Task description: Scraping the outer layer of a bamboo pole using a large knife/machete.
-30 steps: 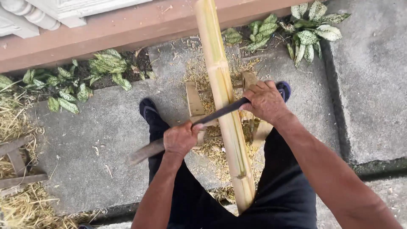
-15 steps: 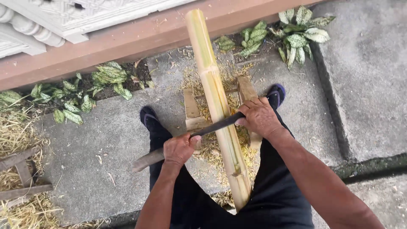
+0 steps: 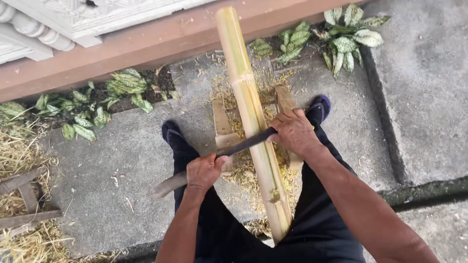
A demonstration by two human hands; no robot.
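— Bamboo, was it, that the person had between the legs?

— Yes, a pale green-yellow bamboo pole (image 3: pixel 251 122), running from twelve o'clock at the reddish wooden beam (image 3: pixel 146 46) down to about six o'clock by the knees. It lay over a small wooden frame (image 3: pixel 222 126) on the concrete floor (image 3: pixel 97 185), with shavings (image 3: pixel 243 168) scattered around it.

— And the hands?

— Well apart, each clamped on one end of a long dark blade (image 3: pixel 243 144) laid across the pole. The left hand (image 3: pixel 204 170) gripped the handle end at about eight o'clock of the pole; the right hand (image 3: pixel 295 132) was closed over the other end, at three o'clock, just beside the bamboo.

— Anything else about?

— Spotted green plants (image 3: pixel 348 41) at one o'clock, more leaves (image 3: pixel 122 85) at ten, dry straw (image 3: pixel 19 151) at nine. Dark sandals (image 3: pixel 319 107) stood either side of the frame.
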